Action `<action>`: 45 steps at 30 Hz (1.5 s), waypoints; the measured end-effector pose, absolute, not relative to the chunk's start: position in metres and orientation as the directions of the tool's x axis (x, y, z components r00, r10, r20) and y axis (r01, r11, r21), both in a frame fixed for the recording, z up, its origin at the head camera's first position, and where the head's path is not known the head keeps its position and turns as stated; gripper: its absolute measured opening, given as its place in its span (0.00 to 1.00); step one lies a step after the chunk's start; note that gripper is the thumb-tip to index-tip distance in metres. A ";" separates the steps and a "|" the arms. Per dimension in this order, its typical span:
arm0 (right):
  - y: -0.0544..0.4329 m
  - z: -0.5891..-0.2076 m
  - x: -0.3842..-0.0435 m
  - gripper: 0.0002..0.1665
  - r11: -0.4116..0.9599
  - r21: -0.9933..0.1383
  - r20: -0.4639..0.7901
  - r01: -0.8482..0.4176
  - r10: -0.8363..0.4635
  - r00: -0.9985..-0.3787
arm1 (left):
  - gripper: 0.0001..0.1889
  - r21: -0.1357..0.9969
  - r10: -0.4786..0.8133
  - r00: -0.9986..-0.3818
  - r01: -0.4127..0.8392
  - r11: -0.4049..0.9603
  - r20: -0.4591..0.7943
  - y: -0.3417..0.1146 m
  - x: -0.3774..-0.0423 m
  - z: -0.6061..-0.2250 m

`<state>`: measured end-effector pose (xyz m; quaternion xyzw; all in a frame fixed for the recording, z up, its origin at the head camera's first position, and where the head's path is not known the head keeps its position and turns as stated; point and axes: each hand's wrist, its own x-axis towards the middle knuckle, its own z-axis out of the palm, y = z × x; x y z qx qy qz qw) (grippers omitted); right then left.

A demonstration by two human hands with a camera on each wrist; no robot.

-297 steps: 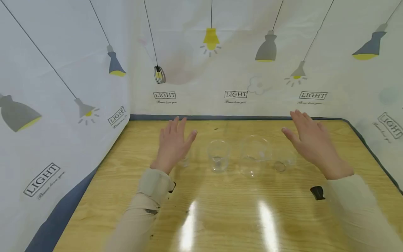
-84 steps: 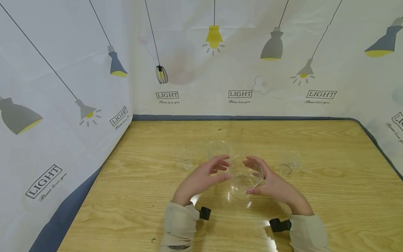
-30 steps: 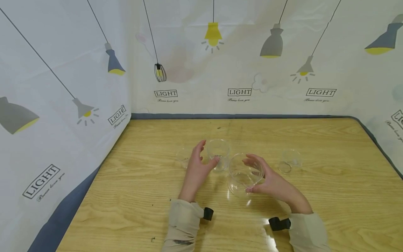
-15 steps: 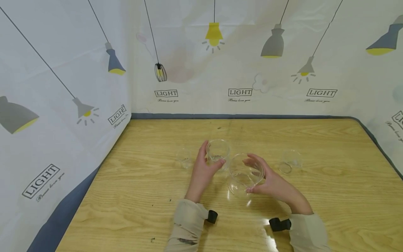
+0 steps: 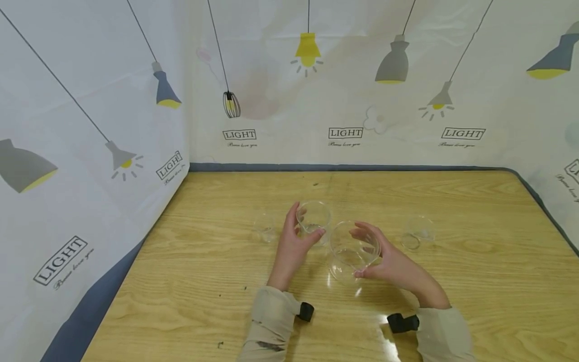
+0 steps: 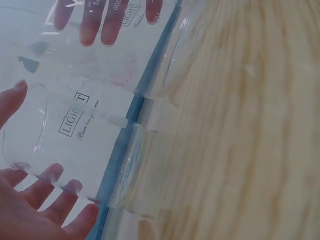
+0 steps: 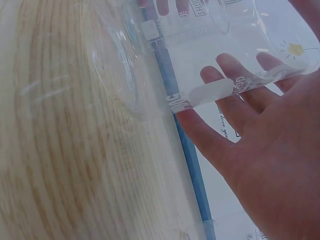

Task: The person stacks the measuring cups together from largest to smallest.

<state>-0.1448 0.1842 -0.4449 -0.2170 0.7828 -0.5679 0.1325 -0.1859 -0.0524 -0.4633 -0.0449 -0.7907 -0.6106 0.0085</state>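
Observation:
My left hand [image 5: 291, 246] grips a clear glass beaker [image 5: 322, 213], its thumb in front and fingers round the left side. In the left wrist view, that smaller beaker [image 6: 75, 150] stands upright between the thumb and the fingers [image 6: 52, 192]. My right hand [image 5: 391, 261] holds a larger clear beaker [image 5: 346, 256] by its right side, just nearer to me. White printed marks show on the large beaker [image 7: 200, 97] in the right wrist view, where the right hand [image 7: 265, 130] curves round it. Both beakers stand on the wooden table, close side by side.
A small clear glass vessel [image 5: 264, 229] stands left of the left hand. Another clear vessel [image 5: 418, 230] sits to the right, with a round rim or base at its near side. Behind the table [image 5: 217, 311] hangs a white cloth [image 5: 280, 120] printed with lamps.
My left hand has left the large beaker and reached the smaller one, its thumb closing onto the front. My right hand has stayed on the large beaker, which earlier came nearer to me.

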 end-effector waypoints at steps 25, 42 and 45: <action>0.181 -0.448 -0.143 0.56 0.289 -0.941 0.031 -0.176 -0.444 -0.895 | 0.46 0.965 0.076 -0.996 0.062 0.255 0.044 -0.052 -0.182 -0.461; 0.178 -0.447 -0.144 0.57 0.296 -0.938 0.031 -0.180 -0.446 -0.894 | 0.48 0.960 0.103 -0.994 0.053 0.274 0.025 -0.055 -0.181 -0.460; 0.179 -0.446 -0.144 0.58 0.296 -0.936 0.036 -0.189 -0.456 -0.889 | 0.49 0.955 0.106 -0.994 0.046 0.292 0.015 -0.057 -0.181 -0.459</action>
